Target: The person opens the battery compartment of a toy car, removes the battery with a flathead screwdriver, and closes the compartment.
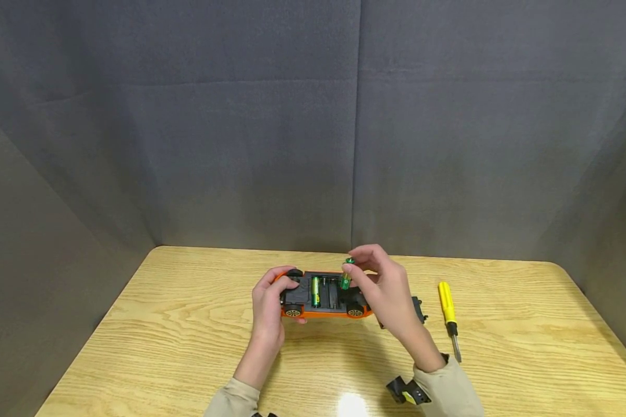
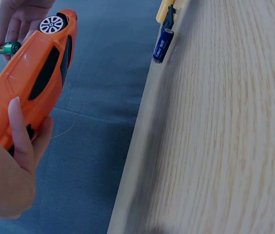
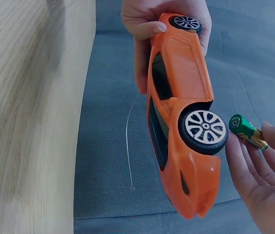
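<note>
An orange toy car (image 1: 326, 314) is turned underside up over the table, its black battery compartment (image 1: 334, 295) uncovered. One green and gold battery (image 1: 315, 291) lies in the compartment's left slot. My left hand (image 1: 268, 301) grips the car's left end, thumb on the underside. Between the thumb and fingers of my right hand (image 1: 383, 286) is another green battery (image 1: 346, 274), held tilted just above the compartment's right side. In the right wrist view this battery (image 3: 248, 131) shows beside a wheel (image 3: 203, 127) of the car.
A yellow-handled screwdriver (image 1: 447, 307) lies on the wooden table (image 1: 177, 324) to the right. Partly behind my right forearm is a black plastic piece (image 1: 418, 310). A blue battery (image 2: 163, 46) shows on the table in the left wrist view. Grey cloth (image 1: 255, 145) hangs behind the table.
</note>
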The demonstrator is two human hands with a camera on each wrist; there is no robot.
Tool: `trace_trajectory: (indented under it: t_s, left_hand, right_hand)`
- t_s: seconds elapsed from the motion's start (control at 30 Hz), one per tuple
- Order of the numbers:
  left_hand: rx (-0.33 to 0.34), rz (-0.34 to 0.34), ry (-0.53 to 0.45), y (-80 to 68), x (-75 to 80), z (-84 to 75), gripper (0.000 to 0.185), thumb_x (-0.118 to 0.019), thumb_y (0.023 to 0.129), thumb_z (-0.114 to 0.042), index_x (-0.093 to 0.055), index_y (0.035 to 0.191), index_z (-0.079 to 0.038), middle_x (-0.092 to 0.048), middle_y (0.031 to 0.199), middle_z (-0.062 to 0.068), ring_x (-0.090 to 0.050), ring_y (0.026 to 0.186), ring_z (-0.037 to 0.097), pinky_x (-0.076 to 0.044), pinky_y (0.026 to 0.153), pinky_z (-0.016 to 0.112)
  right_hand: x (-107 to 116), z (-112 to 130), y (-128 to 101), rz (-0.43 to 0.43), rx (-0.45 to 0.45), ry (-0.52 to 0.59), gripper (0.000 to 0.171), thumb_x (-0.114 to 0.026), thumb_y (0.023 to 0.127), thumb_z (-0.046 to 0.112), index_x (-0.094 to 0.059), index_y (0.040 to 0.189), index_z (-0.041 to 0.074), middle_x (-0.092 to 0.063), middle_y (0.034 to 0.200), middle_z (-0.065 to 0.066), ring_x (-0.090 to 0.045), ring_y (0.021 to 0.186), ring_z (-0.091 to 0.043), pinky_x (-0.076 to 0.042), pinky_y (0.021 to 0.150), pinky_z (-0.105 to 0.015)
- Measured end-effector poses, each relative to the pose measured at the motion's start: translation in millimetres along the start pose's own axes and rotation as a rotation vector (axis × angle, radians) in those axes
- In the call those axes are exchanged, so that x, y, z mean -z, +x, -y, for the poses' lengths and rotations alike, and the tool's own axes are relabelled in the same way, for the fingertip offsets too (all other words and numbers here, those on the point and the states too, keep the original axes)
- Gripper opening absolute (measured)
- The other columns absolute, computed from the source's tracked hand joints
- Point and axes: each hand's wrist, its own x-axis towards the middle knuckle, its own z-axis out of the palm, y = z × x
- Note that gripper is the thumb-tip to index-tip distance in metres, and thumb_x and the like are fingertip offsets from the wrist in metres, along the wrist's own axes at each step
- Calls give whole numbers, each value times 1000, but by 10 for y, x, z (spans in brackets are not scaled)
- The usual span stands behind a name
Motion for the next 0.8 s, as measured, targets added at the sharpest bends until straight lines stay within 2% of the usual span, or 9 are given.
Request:
trace_trajectory:
  t_s: [0.27,0.53,0.8]
  left_hand:
    - [1,-1,10,-3,3,3,30,-59,81,-3,-70,109,-2,-64,96,14,-66,63,24,-53,36,32]
    - [3,-1,9,5,6,12,30,-58,81,-3,-70,109,-2,-64,96,14,-66,63,24,-52,36,31]
    - [7,-6,0,5,16,-7,28,-58,81,-3,-70,106,-3,-63,94,15,-65,62,24,-52,36,30]
  right_hand:
    - [50,16,11,-55,-27,10,15,-73,93,1,-71,108,-1,-73,95,-9,-71,79,-18,-62,66,-27]
    - [87,13,30,-91,-55,24,14,-74,94,4,-75,108,1,-74,91,-10,-68,71,-14,-59,66,-22]
    - [138,7,42,-111,-101,32,14,-73,96,8,-76,108,1,-75,90,-11,-70,71,-14,-60,66,-25]
